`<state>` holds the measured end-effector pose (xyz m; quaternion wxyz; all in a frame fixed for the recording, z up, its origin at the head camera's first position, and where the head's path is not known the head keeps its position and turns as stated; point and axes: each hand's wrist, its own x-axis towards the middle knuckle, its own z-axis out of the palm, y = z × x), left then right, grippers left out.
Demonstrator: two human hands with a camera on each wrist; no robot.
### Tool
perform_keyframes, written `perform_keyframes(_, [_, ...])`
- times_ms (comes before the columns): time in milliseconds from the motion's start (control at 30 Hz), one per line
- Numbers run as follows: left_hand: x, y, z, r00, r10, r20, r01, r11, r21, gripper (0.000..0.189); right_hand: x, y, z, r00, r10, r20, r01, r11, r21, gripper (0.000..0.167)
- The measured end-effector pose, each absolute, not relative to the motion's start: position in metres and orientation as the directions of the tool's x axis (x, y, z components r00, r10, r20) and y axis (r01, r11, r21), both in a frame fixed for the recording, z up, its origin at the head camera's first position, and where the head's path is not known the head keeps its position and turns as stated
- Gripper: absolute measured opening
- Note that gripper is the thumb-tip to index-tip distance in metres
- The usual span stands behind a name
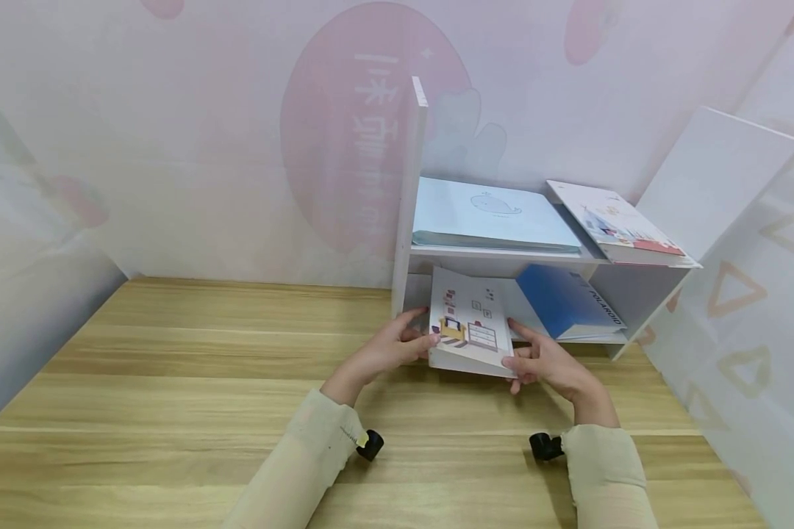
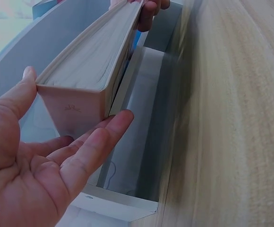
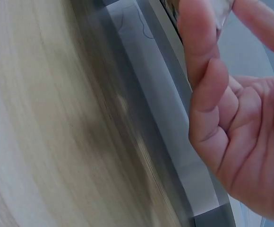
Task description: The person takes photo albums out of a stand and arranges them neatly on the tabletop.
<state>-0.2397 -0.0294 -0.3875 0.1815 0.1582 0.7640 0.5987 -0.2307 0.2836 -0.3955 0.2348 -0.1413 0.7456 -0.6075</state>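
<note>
A thick white photo album (image 1: 471, 316) with a printed cartoon house on its cover is tilted at the lower compartment of a white shelf unit (image 1: 403, 220), its near end out over the table. My left hand (image 1: 397, 342) grips its left side, thumb at the cover's edge and fingers beneath the pale spine (image 2: 73, 111). At the near right corner, my right hand (image 1: 542, 360) holds it between thumb and fingers. Most of the album lies outside the right wrist view, where the right hand's lower fingers are curled.
A blue album marked POLAROID (image 1: 565, 301) leans in the lower compartment, right of the held one. On the upper board lie a pale blue whale-print album (image 1: 496, 213) and an illustrated album (image 1: 625, 224). The wooden table (image 1: 172, 382) stretches left.
</note>
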Motion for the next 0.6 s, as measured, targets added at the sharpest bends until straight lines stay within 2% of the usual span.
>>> perform_keyframes(300, [-0.2396, -0.0319, -0.3881, -0.859, 0.495, -0.129, -0.022, 0.216, 0.976, 0.080, -0.2290, 0.2854, -0.3967, -0.809, -0.550, -0.207, 0.143, 0.158, -0.977, 0.102])
perform_keyframes(600, [-0.2368, -0.0314, -0.3865, -0.849, 0.519, -0.099, 0.029, 0.234, 0.972, 0.091, -0.2300, 0.2889, -0.4035, -0.781, -0.598, -0.183, 0.143, 0.114, -0.983, 0.105])
